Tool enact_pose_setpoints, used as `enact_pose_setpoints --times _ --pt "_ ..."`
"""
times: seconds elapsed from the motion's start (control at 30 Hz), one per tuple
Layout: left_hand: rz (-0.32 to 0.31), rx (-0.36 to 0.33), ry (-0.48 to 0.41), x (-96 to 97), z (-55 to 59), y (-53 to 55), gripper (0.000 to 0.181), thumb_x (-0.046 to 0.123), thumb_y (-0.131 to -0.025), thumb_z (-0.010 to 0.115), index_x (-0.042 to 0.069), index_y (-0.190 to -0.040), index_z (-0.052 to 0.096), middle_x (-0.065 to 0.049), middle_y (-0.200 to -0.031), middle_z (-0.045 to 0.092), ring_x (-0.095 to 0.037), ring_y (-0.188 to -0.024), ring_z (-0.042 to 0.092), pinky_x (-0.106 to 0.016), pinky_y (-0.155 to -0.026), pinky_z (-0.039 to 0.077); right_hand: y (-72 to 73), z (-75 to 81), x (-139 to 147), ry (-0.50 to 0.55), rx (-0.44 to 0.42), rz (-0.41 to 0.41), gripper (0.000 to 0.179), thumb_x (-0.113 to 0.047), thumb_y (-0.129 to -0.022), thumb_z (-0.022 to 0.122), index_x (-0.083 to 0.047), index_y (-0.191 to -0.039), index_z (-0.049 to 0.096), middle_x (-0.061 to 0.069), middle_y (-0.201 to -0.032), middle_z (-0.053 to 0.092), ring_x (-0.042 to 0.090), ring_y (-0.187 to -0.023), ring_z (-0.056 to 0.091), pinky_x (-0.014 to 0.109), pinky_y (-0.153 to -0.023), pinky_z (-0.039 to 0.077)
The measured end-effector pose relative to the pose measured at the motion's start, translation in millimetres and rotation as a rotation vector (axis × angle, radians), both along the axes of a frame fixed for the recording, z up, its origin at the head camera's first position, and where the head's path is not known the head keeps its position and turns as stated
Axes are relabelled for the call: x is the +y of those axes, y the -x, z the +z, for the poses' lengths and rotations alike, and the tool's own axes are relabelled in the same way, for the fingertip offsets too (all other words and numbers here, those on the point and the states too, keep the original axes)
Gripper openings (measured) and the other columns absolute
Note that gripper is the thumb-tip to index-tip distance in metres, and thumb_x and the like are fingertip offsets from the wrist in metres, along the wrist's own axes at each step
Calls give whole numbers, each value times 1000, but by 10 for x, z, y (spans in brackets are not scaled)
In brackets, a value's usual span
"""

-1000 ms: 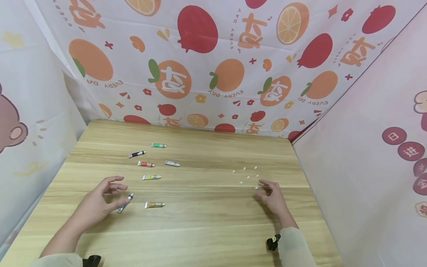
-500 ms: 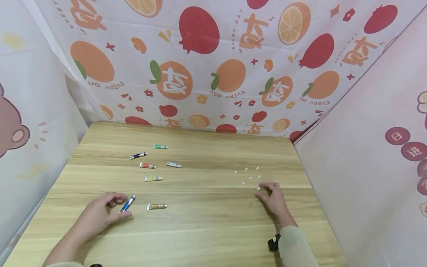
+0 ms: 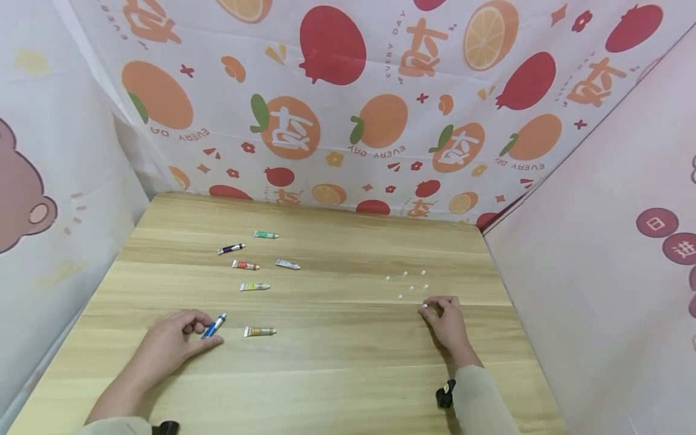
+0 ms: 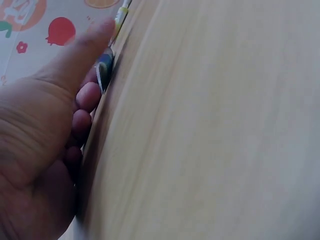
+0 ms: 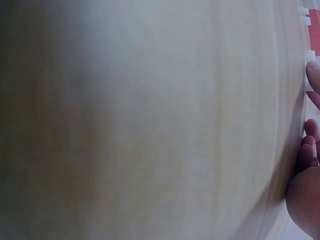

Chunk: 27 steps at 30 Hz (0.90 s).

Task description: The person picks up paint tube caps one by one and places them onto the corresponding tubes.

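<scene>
A blue paint tube (image 3: 214, 326) lies slanted on the wooden table at the left. Around it is my left hand (image 3: 176, 338), its bent fingers at one side and the thumb stretched along the near side. A gap shows between thumb tip and tube. In the left wrist view the thumb partly covers the tube (image 4: 104, 67). At the right, my right hand (image 3: 446, 323) pinches a small white cap-like piece (image 3: 425, 306) between thumb and forefinger, at table level. That piece (image 5: 309, 85) is partly hidden by the fingertips at the right wrist view's edge.
Near the left hand lies a brown paint tube (image 3: 260, 331). Farther back are yellow (image 3: 254, 286), red (image 3: 245, 264), silver-grey (image 3: 287, 264), purple (image 3: 231, 248) and green (image 3: 266, 234) tubes. Several more white pieces (image 3: 411, 288) lie beyond the right hand. Printed cloth (image 3: 337, 121) hangs behind the table.
My left hand has lowered around the blue paint tube, its fingers closer to it. The right thumb and forefinger have come together on the white cap-like piece. The view has shifted slightly.
</scene>
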<state>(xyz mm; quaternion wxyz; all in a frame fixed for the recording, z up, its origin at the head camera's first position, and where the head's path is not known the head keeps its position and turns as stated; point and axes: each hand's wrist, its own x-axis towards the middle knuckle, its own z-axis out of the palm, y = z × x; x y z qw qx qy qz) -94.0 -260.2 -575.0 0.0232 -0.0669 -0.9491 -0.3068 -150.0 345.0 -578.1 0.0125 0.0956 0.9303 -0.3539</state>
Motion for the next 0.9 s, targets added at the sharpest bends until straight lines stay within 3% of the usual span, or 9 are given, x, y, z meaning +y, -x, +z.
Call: enact_pose_setpoints --times 0.17,0.33,0.63,0.77,0.9 --pt "7 33 -6 28 -15 32 28 39 -82 96 23 -94 76 13 -85 68 1 -80 51 -25 -72 46 19 15 19 -10 -12 -6 24 -25 -102 78 -10 -120 75 17 -140 51 39 -133 52 57 -117 45" --pt "0 11 -10 18 -20 29 22 35 -85 95 25 -93 76 12 -88 69 -1 -82 51 -24 -72 45 14 22 10 -12 -4 -19 20 -25 -102 78 -12 -117 76 16 -139 52 39 -130 55 55 -112 47" --pt "21 1 -27 26 1 -18 20 37 -86 93 29 -95 77 0 -106 78 -8 -92 59 -30 -81 45 -1 0 -8 0 12 -28 15 -23 -101 79 -14 -112 79 14 -134 55 34 -124 58 49 -108 47" --pt "37 -19 -36 6 14 -3 20 38 -88 91 29 -100 78 -1 -108 79 -10 -94 62 -25 -78 49 -1 -10 4 12 5 -41 16 -26 -102 78 -15 -114 79 11 -134 55 31 -123 58 43 -105 47" --pt "53 -73 -51 -24 72 3 23 41 -91 88 25 -105 78 -4 -109 81 -21 -99 71 -30 -80 53 -4 21 14 74 13 -64 19 -25 -102 78 -13 -116 78 12 -132 57 29 -119 60 38 -102 49"
